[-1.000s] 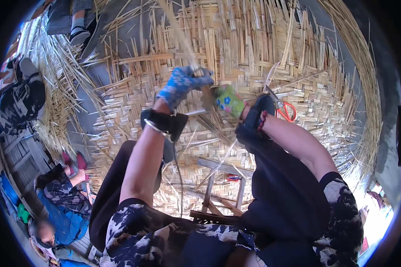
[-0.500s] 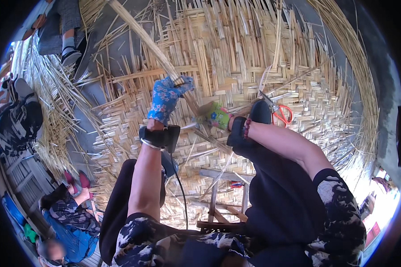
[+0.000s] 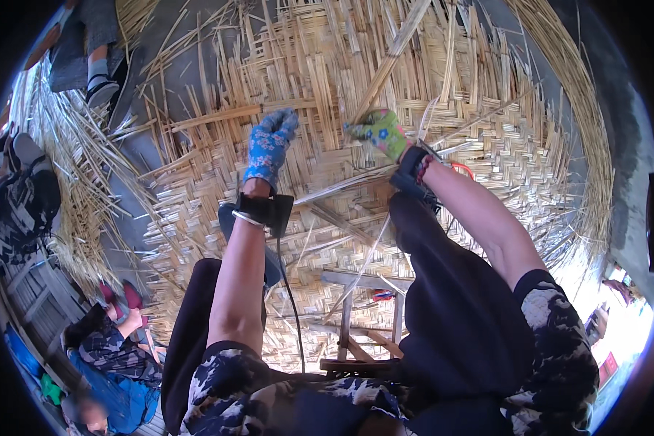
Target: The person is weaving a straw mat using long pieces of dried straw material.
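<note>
My left hand [image 3: 270,145], in a blue flowered glove, is closed above a woven mat [image 3: 486,192] of split reeds; whatever its fingers hold, if anything, is hidden. To its right, my right hand [image 3: 381,132], in a green flowered glove, grips the lower end of a flat reed strip [image 3: 398,57]. The strip slants up and to the right over the mat's loose upright ends. A horizontal reed strip [image 3: 229,115] is laid across those ends near my left hand. Orange-handled scissors [image 3: 463,170] lie beyond my right wrist, mostly covered.
Bundles of long reeds [image 3: 592,145] curve along the right side. Loose reeds [image 3: 72,167] heap up at the left. A low wooden stool [image 3: 363,279] shows between my knees. Other people sit at the left, one in a blue garment [image 3: 120,403].
The long reed strip has left my left hand and now slants the other way from my right hand. My right hand has moved up and right; the hands are farther apart.
</note>
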Tool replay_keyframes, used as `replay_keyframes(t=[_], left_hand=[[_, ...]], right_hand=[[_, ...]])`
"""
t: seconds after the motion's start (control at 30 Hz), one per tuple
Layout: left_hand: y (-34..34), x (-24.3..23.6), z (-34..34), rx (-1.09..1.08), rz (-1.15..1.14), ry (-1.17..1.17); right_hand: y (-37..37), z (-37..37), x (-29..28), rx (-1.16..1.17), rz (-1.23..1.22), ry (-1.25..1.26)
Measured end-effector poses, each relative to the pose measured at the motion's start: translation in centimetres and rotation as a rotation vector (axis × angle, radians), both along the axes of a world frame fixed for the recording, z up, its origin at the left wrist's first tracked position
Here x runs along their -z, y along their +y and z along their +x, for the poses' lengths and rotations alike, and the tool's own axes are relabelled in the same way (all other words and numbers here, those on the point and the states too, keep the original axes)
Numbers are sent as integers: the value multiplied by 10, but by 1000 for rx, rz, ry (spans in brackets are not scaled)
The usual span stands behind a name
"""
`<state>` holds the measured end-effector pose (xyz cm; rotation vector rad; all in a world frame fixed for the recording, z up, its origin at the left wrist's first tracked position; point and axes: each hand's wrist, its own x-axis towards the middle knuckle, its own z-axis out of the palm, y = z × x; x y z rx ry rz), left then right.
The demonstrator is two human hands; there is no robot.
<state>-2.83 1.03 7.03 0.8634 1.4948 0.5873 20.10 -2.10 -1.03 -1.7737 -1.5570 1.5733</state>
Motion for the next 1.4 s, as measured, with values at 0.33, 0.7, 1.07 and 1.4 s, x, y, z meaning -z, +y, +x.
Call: replay_keyframes(t=[0.33,0.7,1.07,1.4], left_hand=[[35,71,38,218,180,86],[39,58,45,323,25,50],[37,42,67,417,39,8],[27,20,78,529,229,100]], right_hand=[[8,-2,28,-524,584,-662],[1,-15,31,194,85,-271],[11,-16,-1,-28,393,-411],[1,-26,-11,228,-6,-322]])
